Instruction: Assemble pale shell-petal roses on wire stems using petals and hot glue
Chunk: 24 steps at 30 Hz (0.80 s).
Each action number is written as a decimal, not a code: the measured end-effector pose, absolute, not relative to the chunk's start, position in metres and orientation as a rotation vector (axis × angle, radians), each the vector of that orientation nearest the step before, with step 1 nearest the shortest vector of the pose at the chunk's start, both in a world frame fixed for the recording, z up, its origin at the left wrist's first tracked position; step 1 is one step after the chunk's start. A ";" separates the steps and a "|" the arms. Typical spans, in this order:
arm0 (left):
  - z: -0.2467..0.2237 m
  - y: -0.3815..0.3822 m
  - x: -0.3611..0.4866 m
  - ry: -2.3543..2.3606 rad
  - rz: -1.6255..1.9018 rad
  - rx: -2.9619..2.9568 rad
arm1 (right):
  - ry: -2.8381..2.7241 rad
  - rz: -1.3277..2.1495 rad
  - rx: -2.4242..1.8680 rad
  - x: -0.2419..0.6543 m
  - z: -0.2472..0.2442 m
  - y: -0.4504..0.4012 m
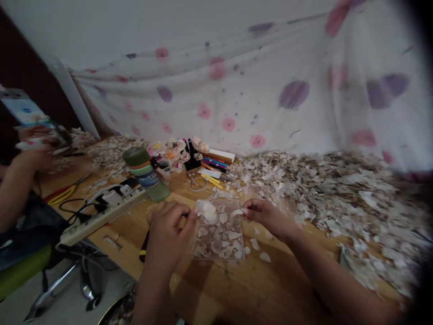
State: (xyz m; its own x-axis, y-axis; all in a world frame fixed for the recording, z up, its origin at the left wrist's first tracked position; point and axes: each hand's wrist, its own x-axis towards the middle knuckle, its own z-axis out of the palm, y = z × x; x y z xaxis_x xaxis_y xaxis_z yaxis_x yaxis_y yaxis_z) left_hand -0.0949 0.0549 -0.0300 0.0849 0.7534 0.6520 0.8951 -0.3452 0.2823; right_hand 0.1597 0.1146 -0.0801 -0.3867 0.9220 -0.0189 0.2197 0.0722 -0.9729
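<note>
My left hand (171, 221) is closed, its thumb and fingertips pinching the edge of a whitish petal-like cluster (207, 211). Below that wrist a black and yellow handle (144, 250) shows; whether the hand grips it I cannot tell. Opposite, my right hand (267, 216) pinches a thin pale petal-like flake (239, 211) between thumb and fingers. Between and below both hands lies a clear, shallow square tray (219, 259) with many translucent petal-like flakes on it. A few loose flakes (264, 257) rest on the wood to its right.
A big heap of pale flakes (321, 194) covers the right side of the table. A green bottle (147, 174), a power strip (104, 214), pens (214, 164) and made-up flowers (172, 153) stand left and behind. At far left, another person's arm (22, 174) works near red-yellow-handled scissors (64, 194).
</note>
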 end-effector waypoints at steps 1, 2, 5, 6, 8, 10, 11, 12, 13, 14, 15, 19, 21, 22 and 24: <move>-0.021 0.063 -0.082 -1.582 -1.149 -2.199 | -1.635 1.349 -1.140 0.171 -0.073 0.106; -0.011 0.070 -0.067 -1.489 -1.197 -2.229 | -1.579 1.324 -1.140 0.183 -0.066 0.097; 0.016 0.086 -0.021 -1.219 -1.323 -2.329 | -1.423 1.181 -1.138 0.221 -0.044 0.069; 0.023 0.089 -0.006 -1.132 -1.372 -2.362 | -1.370 1.117 -1.117 0.233 -0.037 0.060; 0.032 0.091 0.020 -0.959 -1.492 -2.414 | -1.260 0.975 -1.044 0.255 -0.023 0.039; 0.034 0.089 0.041 -0.825 -1.621 -2.426 | -1.184 0.835 -0.969 0.272 -0.009 0.020; 0.034 0.087 0.049 -0.781 -1.680 -2.425 | -1.175 0.771 -0.942 0.278 -0.003 0.011; 0.033 0.084 0.056 -0.757 -1.719 -2.427 | -1.180 0.709 -0.924 0.282 0.003 0.003; 0.032 0.081 0.062 -0.745 -1.728 -2.444 | -1.201 0.654 -0.917 0.284 0.007 -0.004; 0.030 0.078 0.067 -0.740 -1.714 -2.465 | -1.234 0.609 -0.922 0.285 0.011 -0.009; 0.030 0.075 0.071 -0.740 -1.679 -2.492 | -1.272 0.573 -0.937 0.285 0.013 -0.014; 0.029 0.066 0.078 -0.783 -1.534 -2.538 | -1.385 0.548 -1.045 0.278 0.014 -0.017; 0.030 0.065 0.078 -0.799 -1.490 -2.537 | -1.401 0.579 -1.077 0.274 0.011 -0.013; 0.030 0.066 0.077 -0.789 -1.456 -2.547 | -1.412 0.602 -1.088 0.273 0.010 -0.010; 0.030 0.068 0.075 -0.751 -1.393 -2.577 | -1.449 0.643 -1.098 0.272 0.007 -0.005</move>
State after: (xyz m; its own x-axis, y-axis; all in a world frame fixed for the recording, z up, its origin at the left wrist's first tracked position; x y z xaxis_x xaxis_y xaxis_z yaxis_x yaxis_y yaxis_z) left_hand 0.0753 0.0684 0.0298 0.4542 0.3680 0.8113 0.4756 -0.8702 0.1284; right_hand 0.2723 -0.0049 0.0070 0.0878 0.8899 0.4475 0.2652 0.4122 -0.8716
